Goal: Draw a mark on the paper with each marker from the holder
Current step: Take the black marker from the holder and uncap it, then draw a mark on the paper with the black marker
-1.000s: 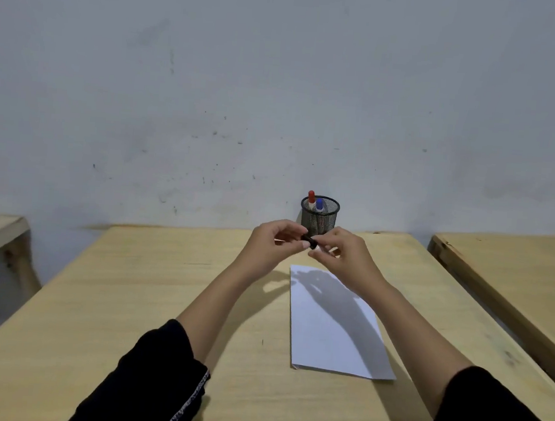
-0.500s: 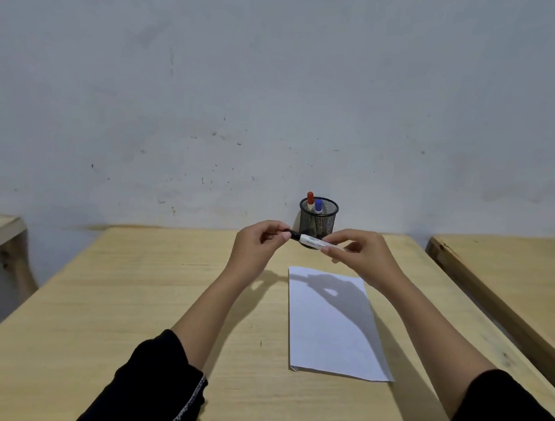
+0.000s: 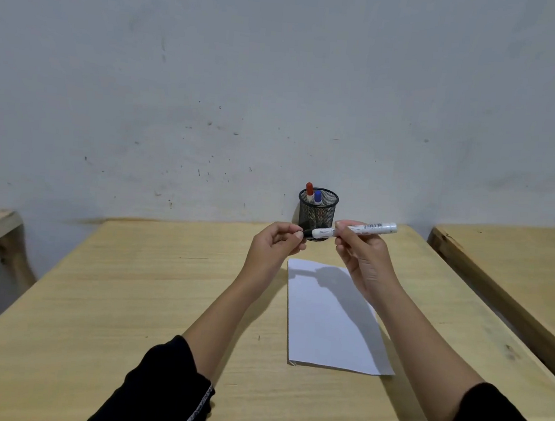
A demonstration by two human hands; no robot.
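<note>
Above the paper (image 3: 334,317), 2 hands: right (image 3: 362,253) gripping a white marker (image 3: 354,230), left (image 3: 275,245) pinching its black cap (image 3: 306,234).

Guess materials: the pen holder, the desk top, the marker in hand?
Pen holder: looks like black wire mesh, probably coated metal; the markers inside show through the weave.
Desk top: pale wood or wood veneer, matte, with grain lines and small dark knots.
Marker: smooth white barrel, likely plastic, slight sheen, printed barcode; its dark cap end is hard to judge.
</note>
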